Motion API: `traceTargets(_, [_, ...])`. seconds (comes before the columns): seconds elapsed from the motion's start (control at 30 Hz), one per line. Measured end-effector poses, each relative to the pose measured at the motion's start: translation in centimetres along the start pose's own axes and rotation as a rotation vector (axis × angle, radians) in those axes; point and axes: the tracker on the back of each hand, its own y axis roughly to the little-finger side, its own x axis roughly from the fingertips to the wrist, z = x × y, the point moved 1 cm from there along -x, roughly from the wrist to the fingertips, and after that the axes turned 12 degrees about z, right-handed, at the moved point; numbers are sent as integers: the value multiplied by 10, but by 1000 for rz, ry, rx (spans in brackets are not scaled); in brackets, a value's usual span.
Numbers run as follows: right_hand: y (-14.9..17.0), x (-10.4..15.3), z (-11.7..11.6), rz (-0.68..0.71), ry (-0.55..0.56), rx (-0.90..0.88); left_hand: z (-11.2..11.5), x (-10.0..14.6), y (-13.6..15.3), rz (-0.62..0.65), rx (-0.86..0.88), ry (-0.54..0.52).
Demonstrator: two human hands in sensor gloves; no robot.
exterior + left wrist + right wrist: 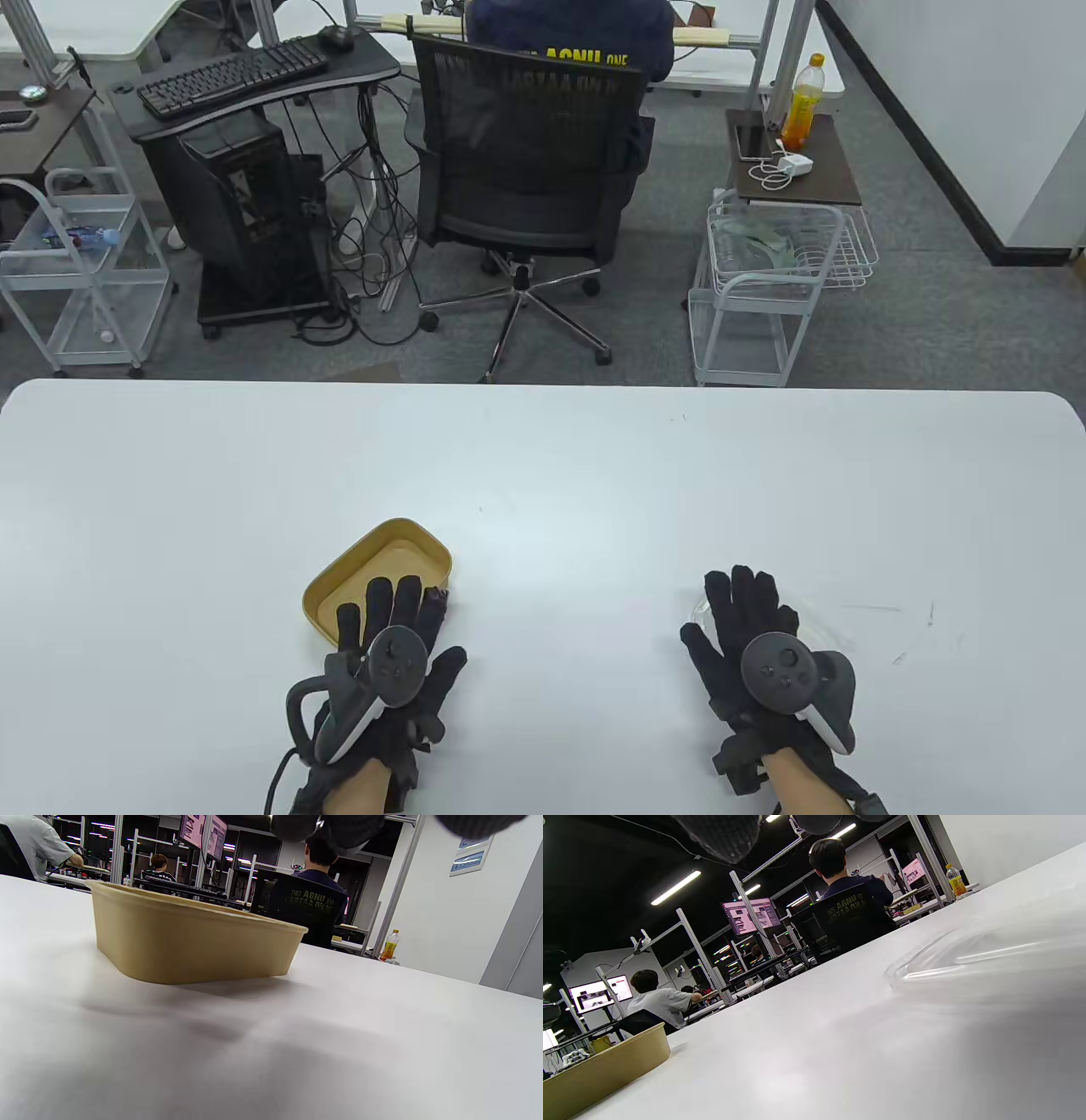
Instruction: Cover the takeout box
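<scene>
An open, empty tan takeout box (386, 564) sits on the white table (543, 475) near the front left; it also shows in the left wrist view (191, 938) and at the right wrist view's bottom left (602, 1069). My left hand (386, 624) hovers over the box's near edge with its fingers spread, gripping nothing. A clear plastic lid (819, 632) lies flat at the front right, mostly hidden under my right hand (742, 607); it shows plainly in the right wrist view (984, 959). The right hand's fingers are stretched out above the lid; whether they touch it I cannot tell.
Beyond the table's far edge stand an office chair (526, 170) with a seated person, a computer desk (254, 85), wire carts (772, 280) and a bottle (802, 102). The box and the lid lie roughly 40 cm apart.
</scene>
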Motion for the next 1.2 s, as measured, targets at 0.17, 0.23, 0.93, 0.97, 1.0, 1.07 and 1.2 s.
traceTargets(0.17, [0,0,0,6,4,1,0,0,1,-4,3,5])
traceTargets(0.23, [0,0,0,7,5,0,-1,0,1,-7,4,3])
traceTargets(0.93, [-1,-2,2,19,27,-16,-18,-4,27,-157,43,-66])
traceTargets(0.97, [-1,-2,3,18,29,-18,-21,-5,31,-186,48,-76])
traceTargets(1.0, [-1,-2,3,19,34,-20,-24,-5,36,-214,53,-81])
traceTargets(1.07, [-1,-2,4,24,39,-24,-28,-6,44,-267,63,-88])
traceTargets(1.2, [0,-3,6,34,48,-17,-34,-8,63,-373,38,-69])
